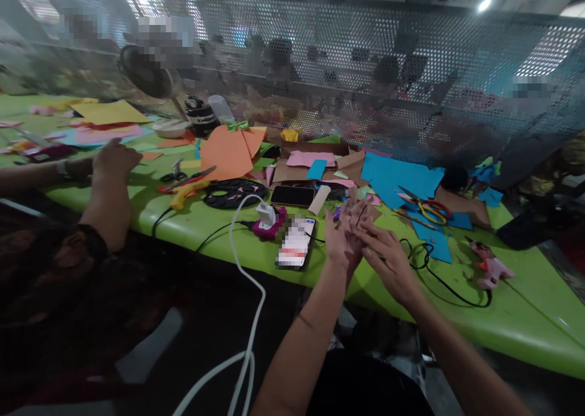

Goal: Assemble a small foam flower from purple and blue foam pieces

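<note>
My left hand [342, 236] is turned palm up above the front of the green table, its fingers stretched out. Across its palm lie the extended fingers of my right hand [388, 254]. Nothing that I can make out sits between them. Just left of my hands is a phone with a lit screen [297, 245]. Behind it are a dark phone [292, 195] and a cardboard tube [319, 200]. To the right, a pink glue gun [491, 270] lies with its black cord looping toward my right hand. Scissors with yellow and red handles [432, 212] rest on blue paper [400, 177].
A co-worker's arms [109, 184] reach over the table at left. A yellow glue gun [189, 193], a charger in a purple socket [267, 221], a white cable [242, 267], orange paper [226, 154] and a fan [145, 72] stand or lie nearby. A perforated metal screen [320, 69] borders the back.
</note>
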The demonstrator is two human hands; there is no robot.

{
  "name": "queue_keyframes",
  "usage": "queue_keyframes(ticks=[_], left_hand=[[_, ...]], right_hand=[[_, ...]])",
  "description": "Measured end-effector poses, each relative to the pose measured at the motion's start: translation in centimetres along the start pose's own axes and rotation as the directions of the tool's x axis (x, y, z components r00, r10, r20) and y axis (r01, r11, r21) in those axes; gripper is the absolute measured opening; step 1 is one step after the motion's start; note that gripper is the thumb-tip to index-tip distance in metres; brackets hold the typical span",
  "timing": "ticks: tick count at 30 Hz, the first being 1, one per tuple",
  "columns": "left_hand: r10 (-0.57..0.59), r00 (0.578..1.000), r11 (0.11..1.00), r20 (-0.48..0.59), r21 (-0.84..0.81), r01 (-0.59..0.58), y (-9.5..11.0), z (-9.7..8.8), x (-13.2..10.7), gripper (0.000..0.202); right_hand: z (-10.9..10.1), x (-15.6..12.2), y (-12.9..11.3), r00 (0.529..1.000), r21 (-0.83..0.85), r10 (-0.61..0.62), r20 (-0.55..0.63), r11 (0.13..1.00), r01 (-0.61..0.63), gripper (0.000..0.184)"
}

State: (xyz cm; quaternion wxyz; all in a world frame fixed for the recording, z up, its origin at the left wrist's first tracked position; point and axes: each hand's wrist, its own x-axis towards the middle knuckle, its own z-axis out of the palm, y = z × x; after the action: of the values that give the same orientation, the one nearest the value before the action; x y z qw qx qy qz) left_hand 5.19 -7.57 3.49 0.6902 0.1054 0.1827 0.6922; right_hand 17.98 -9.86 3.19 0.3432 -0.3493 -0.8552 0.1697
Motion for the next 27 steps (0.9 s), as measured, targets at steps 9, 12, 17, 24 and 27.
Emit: queue_keyframes(ticks=[9, 12, 17, 24, 27], left_hand=[[-0.013, 0.999, 0.999, 0.03, 0.032, 0.012, 0.48, -0.25, -0.07, 0.068], [-0.021, 1.0, 0.998, 0.013, 0.053, 0.02, 0.34, -0.11, -0.19, 0.068], [-0.031, 0.999, 0.999, 0.039, 0.022, 0.03, -0.11, -0.02, -0.4, 0.066], [0.004, 0.999, 1.0, 0.043, 0.03, -0.005, 0.2, -0.27, -0.13, 0.063], [0.003, 0.999, 1.0, 0.054, -0.014, -0.002, -0.11, -0.45, -0.09, 0.062]], right_hand=[[0.13, -0.39, 0.01, 1.0, -0.099, -0.006, -0.013, 0.995, 0.004, 0.039], [0.13, -0.3, 0.22, 1.0, -0.081, 0.001, -0.013, 0.997, -0.002, 0.038], [0.08, 0.14, 0.56, 1.0, -0.078, 0.005, -0.028, 0.997, -0.007, 0.038], [-0.15, 0.11, 0.3, 0.999, -0.041, 0.03, -0.033, 0.999, -0.031, 0.035], [-0.16, 0.45, 0.54, 0.999, -0.037, 0.018, -0.043, 0.999, -0.02, 0.034]])
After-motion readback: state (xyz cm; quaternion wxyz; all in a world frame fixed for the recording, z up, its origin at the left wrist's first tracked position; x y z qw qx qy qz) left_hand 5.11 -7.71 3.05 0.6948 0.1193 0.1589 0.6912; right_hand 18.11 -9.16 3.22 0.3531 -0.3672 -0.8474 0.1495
